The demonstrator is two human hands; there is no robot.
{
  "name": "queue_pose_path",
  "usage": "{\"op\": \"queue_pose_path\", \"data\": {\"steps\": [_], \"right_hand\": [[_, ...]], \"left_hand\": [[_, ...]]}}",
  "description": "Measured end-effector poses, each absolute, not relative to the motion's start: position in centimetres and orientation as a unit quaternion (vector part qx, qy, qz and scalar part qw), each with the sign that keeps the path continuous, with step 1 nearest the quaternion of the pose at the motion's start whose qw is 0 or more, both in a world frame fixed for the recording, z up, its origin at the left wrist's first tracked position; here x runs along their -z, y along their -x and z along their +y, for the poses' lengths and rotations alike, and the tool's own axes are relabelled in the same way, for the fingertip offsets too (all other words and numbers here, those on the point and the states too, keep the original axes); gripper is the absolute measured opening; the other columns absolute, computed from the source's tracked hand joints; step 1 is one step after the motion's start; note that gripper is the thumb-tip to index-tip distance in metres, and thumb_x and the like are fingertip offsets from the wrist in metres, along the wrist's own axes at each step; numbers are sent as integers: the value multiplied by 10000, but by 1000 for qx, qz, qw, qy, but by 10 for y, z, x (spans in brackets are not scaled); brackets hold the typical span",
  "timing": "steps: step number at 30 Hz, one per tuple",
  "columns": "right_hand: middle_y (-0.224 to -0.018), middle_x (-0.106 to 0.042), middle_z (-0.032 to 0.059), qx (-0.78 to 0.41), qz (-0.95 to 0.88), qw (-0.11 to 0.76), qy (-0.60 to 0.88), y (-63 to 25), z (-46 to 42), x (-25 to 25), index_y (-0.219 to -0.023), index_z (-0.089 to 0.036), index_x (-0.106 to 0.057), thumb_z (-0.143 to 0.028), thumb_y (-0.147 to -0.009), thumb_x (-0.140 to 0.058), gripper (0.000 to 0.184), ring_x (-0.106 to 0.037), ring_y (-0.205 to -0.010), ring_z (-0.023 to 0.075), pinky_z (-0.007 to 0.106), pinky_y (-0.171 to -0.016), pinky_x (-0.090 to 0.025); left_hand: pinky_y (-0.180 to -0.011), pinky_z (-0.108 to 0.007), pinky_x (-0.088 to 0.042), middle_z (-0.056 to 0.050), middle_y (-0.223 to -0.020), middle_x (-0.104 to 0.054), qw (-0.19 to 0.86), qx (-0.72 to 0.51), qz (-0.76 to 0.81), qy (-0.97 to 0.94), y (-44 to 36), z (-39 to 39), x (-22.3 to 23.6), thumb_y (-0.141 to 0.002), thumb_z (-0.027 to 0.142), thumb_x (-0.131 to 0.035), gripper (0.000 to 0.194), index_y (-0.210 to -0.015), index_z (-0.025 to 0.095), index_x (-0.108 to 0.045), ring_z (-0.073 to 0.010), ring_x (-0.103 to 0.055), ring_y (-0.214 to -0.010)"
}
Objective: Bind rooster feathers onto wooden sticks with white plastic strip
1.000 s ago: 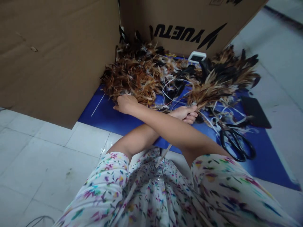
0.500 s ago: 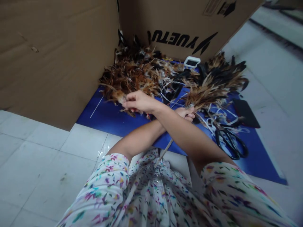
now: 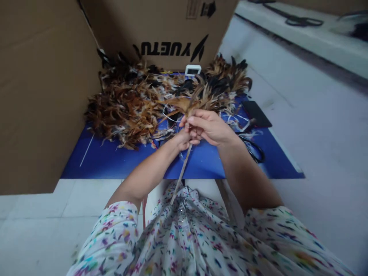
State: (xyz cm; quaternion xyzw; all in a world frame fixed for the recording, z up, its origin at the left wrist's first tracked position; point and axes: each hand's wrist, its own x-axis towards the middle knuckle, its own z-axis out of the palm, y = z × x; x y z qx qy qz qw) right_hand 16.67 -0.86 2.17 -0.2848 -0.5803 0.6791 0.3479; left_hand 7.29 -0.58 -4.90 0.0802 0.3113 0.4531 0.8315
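My left hand (image 3: 184, 140) is closed around a thin stick (image 3: 181, 174), whose lower end slants down toward my lap. My right hand (image 3: 211, 126) is beside it, thumb and fingers pinched on brown feathers (image 3: 178, 102) at the upper part of the stick. The two hands touch or nearly touch. Behind them spread more brown and black feathers (image 3: 214, 90); how many of these are fixed to the stick I cannot tell. A large heap of loose reddish-brown feathers (image 3: 123, 111) lies to the left on the blue tabletop (image 3: 115, 163).
Cardboard walls (image 3: 37, 96) rise at the left and back. A small white-framed device (image 3: 193, 70) stands at the back. To the right lie a dark flat pad (image 3: 257, 114), white strips (image 3: 240, 119) and black-handled scissors (image 3: 254, 149), partly hidden by my right forearm.
My right hand has come back from the feather heap at the left, uncrossing my arms, and brought feathers to the stick. My left hand keeps its hold. The view has shifted right.
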Motion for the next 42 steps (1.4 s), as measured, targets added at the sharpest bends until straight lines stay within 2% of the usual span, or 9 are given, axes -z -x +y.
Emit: {"op": "queue_pose_path", "data": {"steps": [3, 6, 11, 17, 22, 27, 32, 38, 42], "right_hand": [[-714, -650, 4, -608, -560, 464, 319, -206, -5, -20, -729, -160, -665, -413, -624, -861, 337, -503, -555, 58, 190, -489, -414], [-613, -592, -18, -576, -538, 505, 353, -232, -5, -12, -713, -165, -666, -393, -621, -864, 315, -497, -546, 60, 190, -488, -392], [-640, -648, 0, -562, -532, 489, 404, -241, -11, 9, -754, -168, -619, -299, -635, -826, 272, -551, -545, 81, 205, -478, -397], [-685, -666, 21, -593, -510, 485, 391, -228, -12, 16, -773, -154, -627, -305, -653, -782, 248, -625, -617, 113, 218, -505, -450], [-678, -679, 22, -581, -542, 463, 392, -221, -6, 11, -822, -155, -644, -286, -637, -784, 267, -616, -593, 117, 216, -465, -420], [-645, -670, 39, -556, -596, 403, 416, -221, 4, 12, -758, -132, -667, -269, -707, -697, 150, -514, -497, 81, 224, -439, -357], [-545, -557, -19, -484, -650, 375, 450, -221, 13, 14, -672, -149, -633, -262, -721, -674, 130, -465, -517, 84, 232, -486, -357], [-750, -674, 37, -381, -697, 372, 481, -218, 23, 24, -771, -124, -683, -255, -743, -636, 142, -559, -684, 135, 277, -652, -444], [-760, -693, 52, -325, -725, 331, 509, -218, 27, 28, -834, -116, -706, -256, -770, -621, 175, -577, -682, 154, 289, -654, -448]], "left_hand": [[-345, -105, -138, 87, -544, -298, 832, -427, 305, -182, -74, -6, 42, -976, 199, -449, 233, -753, 142, -485, -6, -238, -361], [-350, -122, -142, 85, -545, -301, 818, -426, 317, -219, -73, -7, 41, -995, 225, -418, 271, -731, 162, -421, -16, -262, -363], [-354, -130, -146, 86, -548, -294, 797, -428, 352, -240, -75, -10, 42, -997, 235, -416, 297, -708, 170, -381, -14, -251, -363], [-351, -125, -151, 83, -566, -279, 798, -412, 356, -260, -75, -9, 41, -1006, 263, -384, 321, -759, 109, -517, -6, -212, -377], [-348, -123, -156, 74, -565, -284, 805, -402, 337, -276, -74, -9, 42, -970, 182, -416, 313, -679, 112, -505, -4, -196, -381], [-344, -131, -158, 74, -554, -279, 814, -389, 332, -274, -73, -9, 41, -948, 158, -402, 301, -669, 114, -505, -10, -206, -371], [-340, -143, -141, 74, -542, -288, 822, -386, 344, -237, -75, -9, 39, -948, 191, -378, 275, -693, 143, -470, -23, -218, -361], [-341, -145, -132, 67, -538, -316, 823, -391, 355, -209, -76, -8, 39, -929, 200, -375, 251, -679, 184, -385, -34, -239, -352], [-337, -145, -133, 63, -527, -323, 826, -389, 349, -212, -75, -7, 39, -930, 226, -359, 253, -682, 187, -387, -41, -247, -346]]}}
